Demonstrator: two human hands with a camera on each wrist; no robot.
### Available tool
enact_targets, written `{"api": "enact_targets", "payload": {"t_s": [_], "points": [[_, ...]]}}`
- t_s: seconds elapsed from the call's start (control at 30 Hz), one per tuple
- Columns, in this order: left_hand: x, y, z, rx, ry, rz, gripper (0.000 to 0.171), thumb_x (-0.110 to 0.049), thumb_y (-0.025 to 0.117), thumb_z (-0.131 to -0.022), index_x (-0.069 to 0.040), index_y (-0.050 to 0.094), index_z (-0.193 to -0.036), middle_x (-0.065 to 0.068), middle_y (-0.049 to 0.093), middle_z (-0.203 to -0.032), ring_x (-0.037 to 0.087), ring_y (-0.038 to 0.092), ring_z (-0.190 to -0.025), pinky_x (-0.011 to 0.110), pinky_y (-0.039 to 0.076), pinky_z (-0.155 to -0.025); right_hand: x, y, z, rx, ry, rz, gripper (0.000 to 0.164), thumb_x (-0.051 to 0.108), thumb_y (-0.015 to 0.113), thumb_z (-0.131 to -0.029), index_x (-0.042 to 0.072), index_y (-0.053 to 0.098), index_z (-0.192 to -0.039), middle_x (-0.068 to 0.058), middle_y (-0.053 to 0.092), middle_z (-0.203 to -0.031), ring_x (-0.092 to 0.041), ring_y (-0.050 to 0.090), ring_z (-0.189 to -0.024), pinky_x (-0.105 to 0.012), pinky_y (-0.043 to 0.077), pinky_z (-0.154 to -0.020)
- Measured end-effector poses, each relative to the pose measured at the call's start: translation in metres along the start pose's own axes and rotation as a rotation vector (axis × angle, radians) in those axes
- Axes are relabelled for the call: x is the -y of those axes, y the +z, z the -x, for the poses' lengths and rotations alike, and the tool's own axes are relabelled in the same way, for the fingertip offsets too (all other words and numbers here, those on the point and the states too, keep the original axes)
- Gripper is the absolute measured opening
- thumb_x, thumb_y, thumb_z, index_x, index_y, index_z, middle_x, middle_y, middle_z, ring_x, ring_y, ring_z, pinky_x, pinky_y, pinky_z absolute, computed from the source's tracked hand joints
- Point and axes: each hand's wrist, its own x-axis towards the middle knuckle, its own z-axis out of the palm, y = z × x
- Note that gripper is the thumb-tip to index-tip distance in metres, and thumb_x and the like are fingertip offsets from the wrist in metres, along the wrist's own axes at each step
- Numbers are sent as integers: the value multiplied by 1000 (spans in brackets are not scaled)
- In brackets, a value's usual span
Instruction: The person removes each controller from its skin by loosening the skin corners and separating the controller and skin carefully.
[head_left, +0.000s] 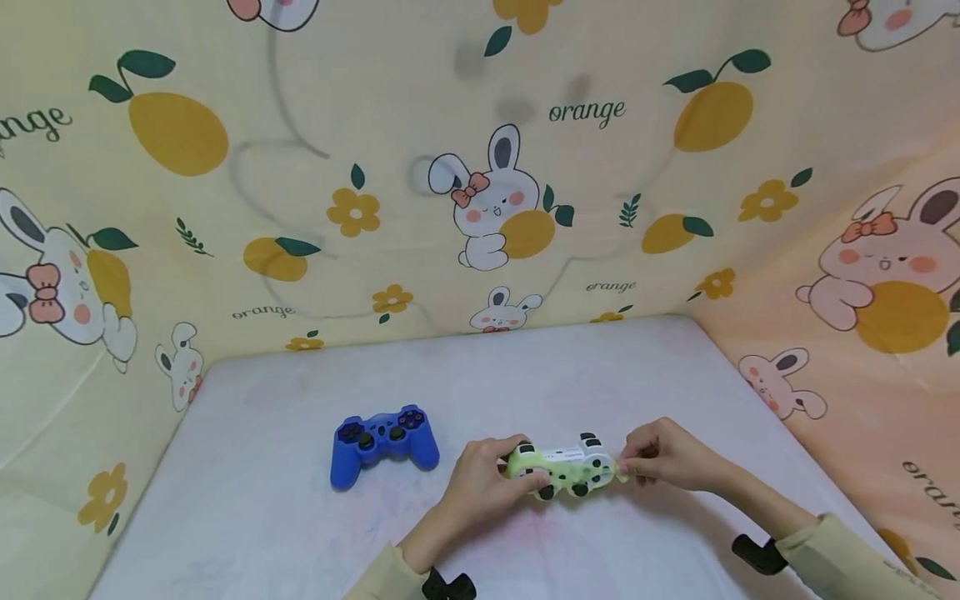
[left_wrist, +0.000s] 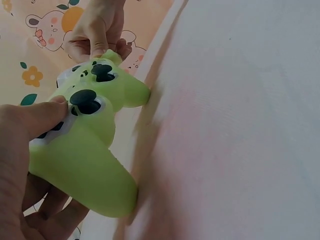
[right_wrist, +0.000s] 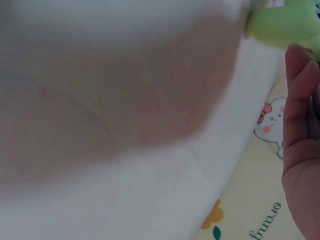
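A white game controller [head_left: 562, 455] sits inside a light green silicone cover [left_wrist: 95, 170], its black sticks poking through the holes. My left hand [head_left: 483, 482] grips one end, thumb on the button side [left_wrist: 57, 102] and fingers beneath. At the opposite end, my right hand [head_left: 667, 457] pinches a bit of the green cover, which stands out from the white shell there. The cover's handles point down, close to the table, in the left wrist view. In the right wrist view, the right hand [right_wrist: 302, 125] has its fingertips right at the cover's edge.
A blue game controller [head_left: 384, 443] lies on the table to the left of my left hand. The white-covered table [head_left: 262, 525] is bounded at the back and sides by a cloth [head_left: 420, 75] printed with rabbits and oranges.
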Motion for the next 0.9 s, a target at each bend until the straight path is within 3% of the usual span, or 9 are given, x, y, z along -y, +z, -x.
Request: {"api": "enact_targets", "payload": {"t_s": [0.6, 0.77, 0.9], "points": [[2, -1, 1, -6, 17, -3, 34, -41, 80, -81, -19, 72, -105, -17, 64, -81, 1, 58, -72, 18, 50, -67, 3, 5, 1, -57, 35, -45, 7, 8, 73, -89, 14, 75, -86, -7, 64, -69, -19, 62, -55, -30, 51, -46], [1, -2, 2, -9, 11, -8, 35, -41, 81, -80, -18, 73, -106, -17, 65, -82, 0, 57, -71, 18, 50, -66, 5, 6, 0, -89, 138, -38, 5, 13, 79, -84, 16, 74, -84, -2, 65, -70, -13, 59, -57, -29, 51, -48], [0, -1, 2, -11, 19, -13, 37, -41, 81, -79, -17, 74, -107, -18, 66, -83, -1, 55, -69, 17, 49, -64, 14, 3, -1, -103, 236, -5, 18, 21, 84, -79, 13, 73, -90, 0, 65, -76, -11, 58, -67, -28, 52, -56]]}}
